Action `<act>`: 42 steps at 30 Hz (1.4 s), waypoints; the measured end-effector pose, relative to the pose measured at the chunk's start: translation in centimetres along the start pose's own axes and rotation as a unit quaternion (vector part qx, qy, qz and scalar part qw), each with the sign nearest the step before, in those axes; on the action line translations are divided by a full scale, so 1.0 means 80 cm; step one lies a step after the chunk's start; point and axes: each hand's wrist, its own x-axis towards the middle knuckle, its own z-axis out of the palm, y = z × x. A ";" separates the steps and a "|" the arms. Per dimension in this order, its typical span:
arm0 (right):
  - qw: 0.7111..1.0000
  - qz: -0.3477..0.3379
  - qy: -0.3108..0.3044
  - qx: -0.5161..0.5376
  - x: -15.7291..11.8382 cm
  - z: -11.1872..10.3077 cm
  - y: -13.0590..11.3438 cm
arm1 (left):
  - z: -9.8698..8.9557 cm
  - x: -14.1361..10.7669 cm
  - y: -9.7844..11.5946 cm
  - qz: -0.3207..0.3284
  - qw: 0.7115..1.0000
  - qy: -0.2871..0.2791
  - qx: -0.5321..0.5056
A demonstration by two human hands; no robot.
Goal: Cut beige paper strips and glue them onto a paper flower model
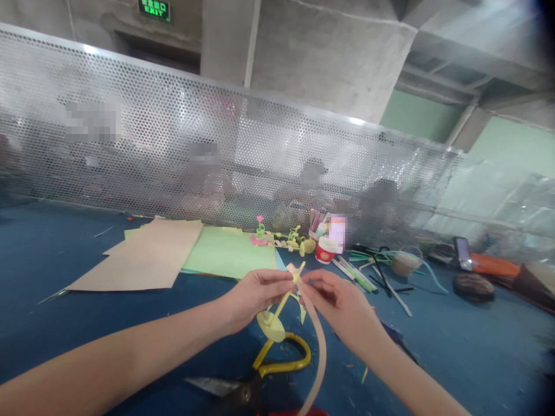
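My left hand [260, 294] and my right hand [338, 297] meet over the blue table, fingers pinched on a small paper piece. The left fingers grip a yellow paper stem [281, 309] with a round pale yellow disc [271, 326] at its lower end. The right fingers pinch a long pale pink paper strip [321, 341], which curves down toward the front edge of the view. Both papers cross between my fingertips, where the exact contact is partly hidden. Below my hands lie scissors [284, 367] with yellow handles, blades pointing left.
Beige sheets [147, 254] and green sheets [225, 251] lie at the back left. Small paper flowers [260, 231], a red cup [325, 251], paper strips [355, 274], a dark round object [473, 287] and a phone [463, 254] stand or lie along a perforated metal screen [173, 144].
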 end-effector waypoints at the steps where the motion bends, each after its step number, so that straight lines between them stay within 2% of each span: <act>1: 1.000 0.004 0.000 0.006 0.000 -0.001 -0.002 | 0.000 0.000 0.000 0.000 1.000 -0.003 0.000; 7: 1.000 0.016 -0.006 0.005 0.000 -0.011 -0.013 | 0.000 -0.003 0.004 0.015 0.998 -0.048 0.027; 18: 1.000 0.017 0.008 0.010 -0.004 -0.012 -0.011 | 0.003 -0.005 0.007 0.024 0.996 -0.075 0.032; 38: 1.000 0.005 0.002 0.029 0.000 -0.009 -0.002 | 0.005 -0.003 0.007 0.036 0.996 -0.079 0.024; 42: 0.999 0.014 -0.008 0.034 0.002 -0.012 -0.005 | 0.003 0.000 0.005 0.025 0.998 -0.056 0.021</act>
